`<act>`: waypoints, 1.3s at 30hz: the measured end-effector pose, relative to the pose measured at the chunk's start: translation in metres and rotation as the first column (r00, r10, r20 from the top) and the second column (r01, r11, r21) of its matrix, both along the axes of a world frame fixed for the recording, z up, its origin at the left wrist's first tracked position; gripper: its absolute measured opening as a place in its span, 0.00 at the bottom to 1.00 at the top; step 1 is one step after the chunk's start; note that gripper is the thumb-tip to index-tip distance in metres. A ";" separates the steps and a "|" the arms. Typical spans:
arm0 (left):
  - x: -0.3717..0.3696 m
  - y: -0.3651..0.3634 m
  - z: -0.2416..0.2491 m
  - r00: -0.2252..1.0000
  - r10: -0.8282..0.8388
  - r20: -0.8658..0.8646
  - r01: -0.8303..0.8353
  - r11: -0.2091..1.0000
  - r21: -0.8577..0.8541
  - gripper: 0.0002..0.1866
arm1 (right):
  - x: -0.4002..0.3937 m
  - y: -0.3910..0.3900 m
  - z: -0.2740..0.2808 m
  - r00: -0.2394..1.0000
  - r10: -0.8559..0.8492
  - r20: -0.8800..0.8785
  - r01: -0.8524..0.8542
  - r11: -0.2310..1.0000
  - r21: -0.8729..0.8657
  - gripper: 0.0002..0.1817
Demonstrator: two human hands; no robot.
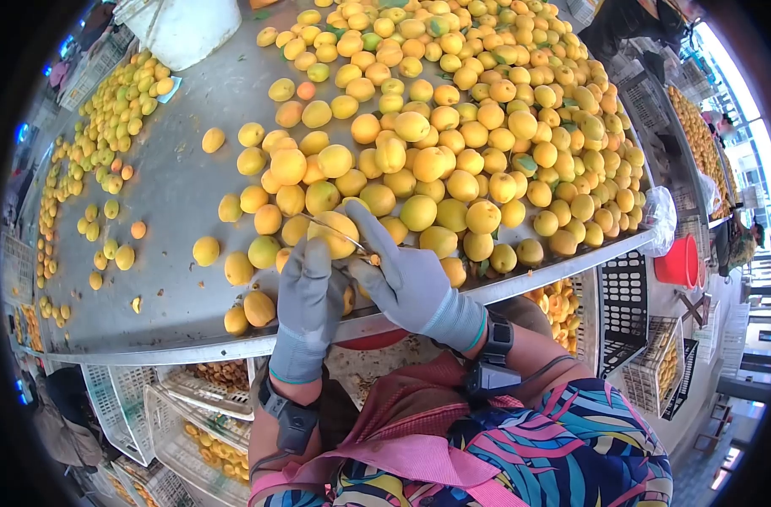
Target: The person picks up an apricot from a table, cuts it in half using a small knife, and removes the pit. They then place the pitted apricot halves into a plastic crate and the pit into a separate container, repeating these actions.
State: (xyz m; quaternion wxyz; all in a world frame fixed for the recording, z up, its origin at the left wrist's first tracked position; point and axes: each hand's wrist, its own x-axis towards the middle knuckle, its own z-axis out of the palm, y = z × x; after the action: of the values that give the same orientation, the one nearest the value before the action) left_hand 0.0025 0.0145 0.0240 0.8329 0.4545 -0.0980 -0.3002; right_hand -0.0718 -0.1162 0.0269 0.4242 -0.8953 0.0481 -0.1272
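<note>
A yellow apricot [335,236] is held above the front part of the metal table, between my two grey-gloved hands. My left hand [307,297] grips it from below and the left with closed fingers. My right hand [409,277] is closed around a thin metal blade [348,241], like a small knife, which lies across the apricot. Its index finger rests along the fruit's right side. The blade's handle is mostly hidden by the right fingers. Loose apricots [259,308] lie just left of my left hand, and more surround both hands.
A large heap of apricots [487,127] covers the table's [178,253] right and back. Greener ones [119,110] lie at the left, near a white bucket [182,29]. Crates [195,422] stand below the front edge. At right are a black crate [623,304] and red bucket [678,262].
</note>
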 end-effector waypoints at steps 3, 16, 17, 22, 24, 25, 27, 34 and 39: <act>0.005 0.001 -0.008 0.999 -0.009 0.051 0.007 0.999 0.038 0.33 | -0.004 0.000 0.006 1.000 0.004 0.023 -0.004 1.000 0.011 0.36; 0.000 0.002 -0.008 1.000 0.017 0.014 -0.017 0.998 0.064 0.30 | -0.002 0.004 -0.001 0.999 0.014 -0.049 -0.017 0.998 -0.057 0.36; -0.001 0.001 -0.005 1.000 0.019 0.011 -0.020 0.998 0.065 0.30 | -0.002 0.004 -0.004 1.000 0.016 -0.027 -0.017 0.998 -0.060 0.37; 0.000 -0.002 0.013 0.869 0.069 0.490 -0.195 0.958 0.210 0.29 | 0.001 0.004 0.002 0.998 0.057 -0.026 -0.058 0.998 -0.008 0.38; 0.000 -0.001 0.002 0.898 0.092 0.429 -0.173 0.973 0.152 0.28 | 0.001 0.004 -0.002 0.998 0.056 -0.011 -0.057 0.998 -0.030 0.39; 0.000 -0.001 -0.002 0.924 0.108 0.368 -0.151 0.985 0.089 0.27 | 0.001 0.004 -0.002 0.998 0.056 -0.012 -0.057 0.998 -0.030 0.39; -0.002 0.001 -0.002 0.957 0.090 0.276 -0.142 0.974 0.176 0.25 | 0.000 0.005 -0.002 0.998 0.051 0.020 -0.050 0.997 -0.059 0.39; 0.001 0.002 0.010 0.902 0.009 0.431 -0.187 0.909 0.371 0.19 | -0.001 -0.002 0.000 0.988 0.122 -0.090 -0.134 0.982 -0.132 0.39; 0.003 0.003 0.003 0.896 0.033 0.442 -0.198 0.922 0.333 0.19 | -0.003 0.003 0.000 0.990 0.118 -0.081 -0.124 0.990 -0.072 0.39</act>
State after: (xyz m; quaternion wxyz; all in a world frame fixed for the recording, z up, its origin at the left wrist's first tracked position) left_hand 0.0056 0.0170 0.0275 0.7067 0.6628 -0.1926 -0.1552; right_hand -0.0746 -0.1136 0.0273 0.3942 -0.9165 0.0048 -0.0687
